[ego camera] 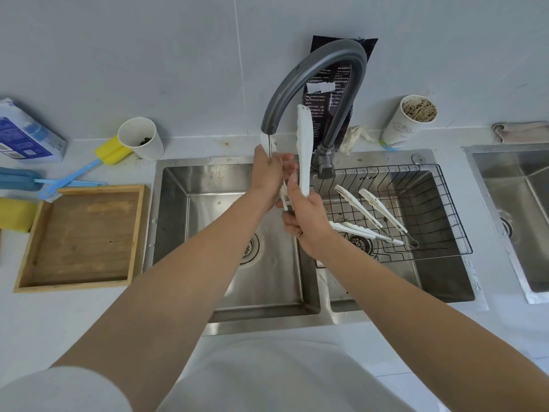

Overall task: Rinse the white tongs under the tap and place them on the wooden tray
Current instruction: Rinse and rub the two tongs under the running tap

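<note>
White tongs above steel sink in pale counter.

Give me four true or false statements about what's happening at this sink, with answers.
1. Both the left hand and the right hand hold the white tongs by the tap. True.
2. The wooden tray lies right of the sink. False: it lies left of it.
3. Some spare tongs lie in the wire basket. True.
4. The wire basket sits in the left basin. False: it sits in the right one.
</note>
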